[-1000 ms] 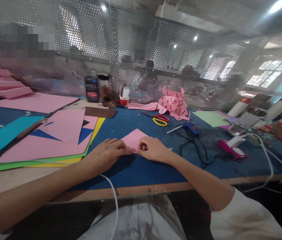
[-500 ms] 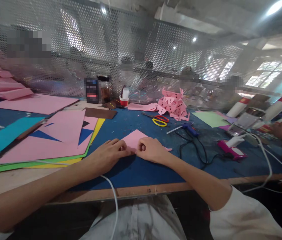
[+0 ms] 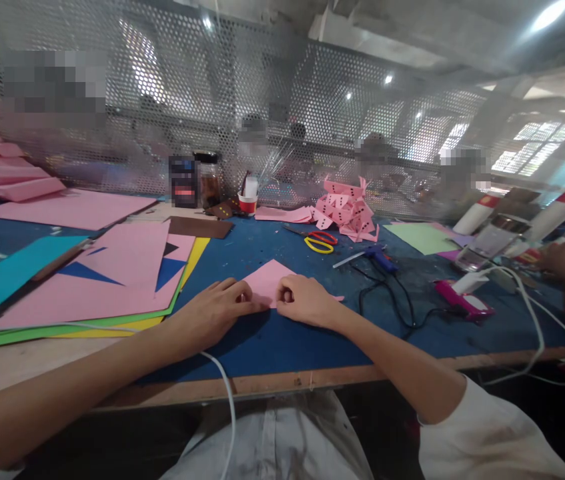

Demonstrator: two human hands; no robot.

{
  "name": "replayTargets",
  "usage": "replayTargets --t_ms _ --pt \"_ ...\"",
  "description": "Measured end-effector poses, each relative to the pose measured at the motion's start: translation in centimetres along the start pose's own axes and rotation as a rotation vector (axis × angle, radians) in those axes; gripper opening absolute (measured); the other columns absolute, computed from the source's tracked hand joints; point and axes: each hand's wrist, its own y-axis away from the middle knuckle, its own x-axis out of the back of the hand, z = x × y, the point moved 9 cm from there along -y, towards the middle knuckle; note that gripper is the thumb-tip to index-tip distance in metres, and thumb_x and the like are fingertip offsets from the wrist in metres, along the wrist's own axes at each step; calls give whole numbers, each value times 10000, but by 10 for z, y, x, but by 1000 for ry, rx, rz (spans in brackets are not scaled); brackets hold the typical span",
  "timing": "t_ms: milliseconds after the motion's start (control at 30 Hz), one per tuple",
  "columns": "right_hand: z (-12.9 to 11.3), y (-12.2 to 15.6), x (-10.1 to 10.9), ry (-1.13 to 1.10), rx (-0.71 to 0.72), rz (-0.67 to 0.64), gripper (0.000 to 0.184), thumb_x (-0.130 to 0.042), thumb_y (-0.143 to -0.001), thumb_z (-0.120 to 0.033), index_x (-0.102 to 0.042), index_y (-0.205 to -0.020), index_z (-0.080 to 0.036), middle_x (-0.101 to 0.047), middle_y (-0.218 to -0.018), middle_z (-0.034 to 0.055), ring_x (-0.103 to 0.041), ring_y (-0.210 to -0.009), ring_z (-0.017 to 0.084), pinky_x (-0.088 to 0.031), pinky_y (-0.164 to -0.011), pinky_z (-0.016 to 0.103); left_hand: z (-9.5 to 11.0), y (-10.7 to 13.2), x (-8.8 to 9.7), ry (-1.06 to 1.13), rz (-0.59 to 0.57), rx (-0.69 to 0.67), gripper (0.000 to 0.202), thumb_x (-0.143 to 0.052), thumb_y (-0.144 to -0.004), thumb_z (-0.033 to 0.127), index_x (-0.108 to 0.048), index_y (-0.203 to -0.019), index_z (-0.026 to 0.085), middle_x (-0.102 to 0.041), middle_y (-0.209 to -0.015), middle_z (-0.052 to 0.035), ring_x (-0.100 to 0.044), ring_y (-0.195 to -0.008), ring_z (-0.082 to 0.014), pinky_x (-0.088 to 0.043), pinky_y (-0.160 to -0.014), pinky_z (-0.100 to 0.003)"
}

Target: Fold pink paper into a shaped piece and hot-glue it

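Note:
A small sheet of pink paper [image 3: 272, 273] lies on the blue table with one corner pointing away from me. My left hand [image 3: 222, 307] is closed at its left near edge, thumb and fingers pinched on the paper. At the right near edge, my right hand [image 3: 305, 300] has its fingers curled on the same sheet. A pink tip of paper shows past the right wrist. The near edge of the sheet is partly hidden by both hands.
Stacked coloured sheets [image 3: 87, 287] lie at left. Beyond the paper are scissors [image 3: 319, 241], a pile of cut pink pieces [image 3: 345, 207] and a glue gun [image 3: 381, 259] with its black cord. A co-worker's hand [image 3: 562, 260] is at far right. A white cable [image 3: 229, 387] hangs over the front edge.
My right hand has shifted very slightly to the right along the pink paper. The left hand stays in almost the same place.

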Motion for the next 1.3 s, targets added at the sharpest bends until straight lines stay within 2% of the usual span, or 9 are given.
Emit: replayTargets --t_ms 300,500,800,1300 --pt "6 2 1 -3 -21 -23 50 -641 -762 -196 -668 -801 -208 -690 -817 -21 -550 -695 117 -304 -614 248 -4 1 -4 11 15 3 494 -416 -975 58 -604 -1320 357 -582 -1067 -56 -528 -938 -202 -464 -848 -339" --pt "7 2 1 -2 -11 -36 68 -630 -766 -189 -676 -811 -208 -694 -835 -13 -558 -709 120 -318 -619 246 0 0 1 -5 24 -10 470 -408 -978 60 -627 -1298 328 -582 -1053 -63 -531 -906 -194 -472 -827 -331" --pt "8 5 3 -17 -15 -59 87 -629 -760 -169 -685 -813 -209 -688 -833 -16 -559 -717 119 -329 -626 239 -1 1 1 9 42 -12 496 -412 -973 59 -610 -1323 349 -586 -1047 -57 -531 -912 -194 -472 -844 -333" --pt "10 9 7 -66 -24 -106 136 -613 -748 -144 -689 -851 -190 -682 -853 7 -571 -734 127 -364 -625 226 -2 1 -2 21 -2 14 502 -409 -979 55 -589 -1334 359 -576 -1066 -57 -522 -937 -203 -462 -859 -344"
